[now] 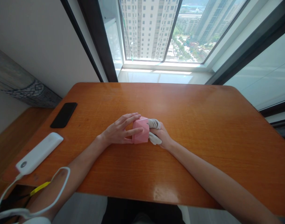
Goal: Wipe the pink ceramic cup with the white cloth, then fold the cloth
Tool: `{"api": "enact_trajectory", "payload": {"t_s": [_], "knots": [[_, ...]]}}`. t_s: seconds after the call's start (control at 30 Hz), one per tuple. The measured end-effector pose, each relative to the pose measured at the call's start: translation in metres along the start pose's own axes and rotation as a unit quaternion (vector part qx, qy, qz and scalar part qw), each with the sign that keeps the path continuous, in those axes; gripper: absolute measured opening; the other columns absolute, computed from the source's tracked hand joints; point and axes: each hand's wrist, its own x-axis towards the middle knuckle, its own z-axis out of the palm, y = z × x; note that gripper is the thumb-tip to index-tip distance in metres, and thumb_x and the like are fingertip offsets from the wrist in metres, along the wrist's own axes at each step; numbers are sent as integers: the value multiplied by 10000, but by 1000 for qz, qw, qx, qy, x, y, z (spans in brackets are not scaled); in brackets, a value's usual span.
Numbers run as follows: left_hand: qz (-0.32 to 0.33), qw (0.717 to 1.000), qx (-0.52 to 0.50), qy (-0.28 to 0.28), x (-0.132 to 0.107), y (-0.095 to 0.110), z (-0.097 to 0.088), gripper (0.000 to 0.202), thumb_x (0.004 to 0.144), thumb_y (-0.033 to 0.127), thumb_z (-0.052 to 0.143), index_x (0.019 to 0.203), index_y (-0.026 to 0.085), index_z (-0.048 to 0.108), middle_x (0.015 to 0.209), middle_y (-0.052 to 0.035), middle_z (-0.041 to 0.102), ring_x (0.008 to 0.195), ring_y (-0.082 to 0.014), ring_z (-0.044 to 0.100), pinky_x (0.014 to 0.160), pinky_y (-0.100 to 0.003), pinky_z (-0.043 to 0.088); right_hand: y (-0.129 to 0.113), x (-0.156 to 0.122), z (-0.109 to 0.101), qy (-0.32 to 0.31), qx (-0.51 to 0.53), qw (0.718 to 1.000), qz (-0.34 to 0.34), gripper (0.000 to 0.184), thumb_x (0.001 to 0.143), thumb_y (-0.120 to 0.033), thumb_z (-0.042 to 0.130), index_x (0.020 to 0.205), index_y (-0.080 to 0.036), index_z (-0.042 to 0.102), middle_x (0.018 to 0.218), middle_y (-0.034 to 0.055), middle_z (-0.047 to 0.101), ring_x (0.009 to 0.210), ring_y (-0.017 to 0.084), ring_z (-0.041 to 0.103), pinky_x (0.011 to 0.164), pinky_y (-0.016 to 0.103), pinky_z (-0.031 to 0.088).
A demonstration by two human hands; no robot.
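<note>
Two bare hands met around a pink block (142,124) on an orange wooden table (203,133).

The block sat near the table's middle, between both hands and touching each, its slightly longer axis running roughly away from the person. The left hand (119,130) came from the block's left side, its spread fingers wrapped over that face in a light grasp, not a tight clench. The right hand (163,137) lay against the opposite side behind a crumpled white cloth (154,123) pressed to the block; its fingers were hidden, so whether it gripped could not be told. A black phone (63,115) lay well off to the left.
</note>
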Motion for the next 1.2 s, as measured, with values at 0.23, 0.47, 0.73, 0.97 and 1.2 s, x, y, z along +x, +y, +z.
{"api": "enact_trajectory", "payload": {"t_s": [0.23,0.47,0.73,0.97,1.2], "knots": [[-43,997,-49,32,1,7,4,954,842,620,931,1633,340,476,1734,-222,455,1543,-426,582,1228,-626,570,4,2,-3,-11,3,1000,-13,141,676,-205,833,813,-173,838,713,0,751,585,121,592,521,218,479],[-65,990,-117,45,10,15,2,1111,802,613,968,1688,338,358,1674,-226,473,1512,-430,601,1200,-599,595,6,2,-6,-4,-14,1000,-12,111,681,-218,834,782,-176,816,716,5,748,595,126,587,529,222,489],[-178,953,-242,37,16,26,0,1109,773,604,971,1674,299,401,1557,-175,614,1401,-395,670,1202,-530,561,0,-1,-4,-19,-27,999,-17,109,678,-224,831,775,-176,819,682,-4,720,575,125,567,502,224,460],[-268,918,-291,38,15,28,6,1033,819,765,852,1633,269,452,1561,-175,628,1376,-407,649,1188,-550,513,3,-1,-5,-11,-26,999,-16,136,680,-223,846,803,-178,809,659,-16,692,547,120,543,464,219,430],[-305,919,-247,28,23,34,-4,921,844,807,789,1547,266,541,1524,-145,681,1366,-403,650,1205,-546,484,5,-1,-6,-11,-31,999,-15,118,709,-242,841,800,-172,816,654,-8,690,534,118,550,465,222,447]]}}
